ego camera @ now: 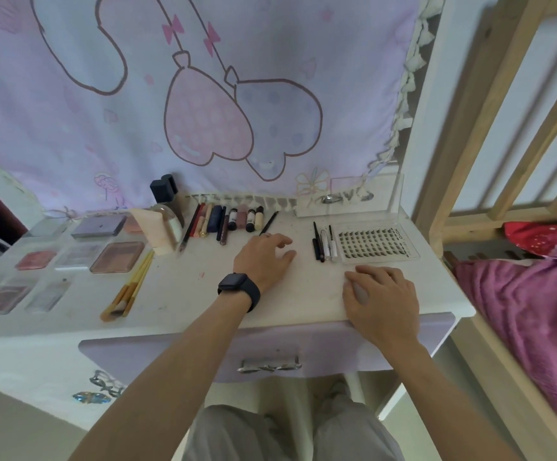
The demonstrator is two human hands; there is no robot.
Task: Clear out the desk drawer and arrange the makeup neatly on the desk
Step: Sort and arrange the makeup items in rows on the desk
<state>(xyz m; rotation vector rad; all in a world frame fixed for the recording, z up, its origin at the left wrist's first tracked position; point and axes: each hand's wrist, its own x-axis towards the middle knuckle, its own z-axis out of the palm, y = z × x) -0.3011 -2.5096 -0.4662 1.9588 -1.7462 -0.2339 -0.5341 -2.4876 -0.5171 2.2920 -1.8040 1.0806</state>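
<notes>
The white desk (pixel 187 294) holds makeup laid out in groups. Eyeshadow palettes (pixel 117 257) lie at the left, with a bundle of brushes (pixel 130 287) beside them. A row of pencils and small tubes (pixel 227 221) lines the back. A false-lash tray (pixel 375 242) sits at the right, with thin liners and mascaras (pixel 325 244) just left of it. My left hand (pixel 263 257), with a black watch on its wrist, rests on the desk's middle with fingers spread and nothing in it. My right hand (pixel 380 294) lies flat below the lash tray. The lilac drawer (pixel 170 354) is closed.
A dark-capped bottle (pixel 165 194) and a pale tube (pixel 154 231) stand at the back left. A clear acrylic stand (pixel 346 201) is at the back right. A printed cloth hangs behind the desk. A wooden bed frame (pixel 489 128) with a purple blanket (pixel 529 311) is close on the right.
</notes>
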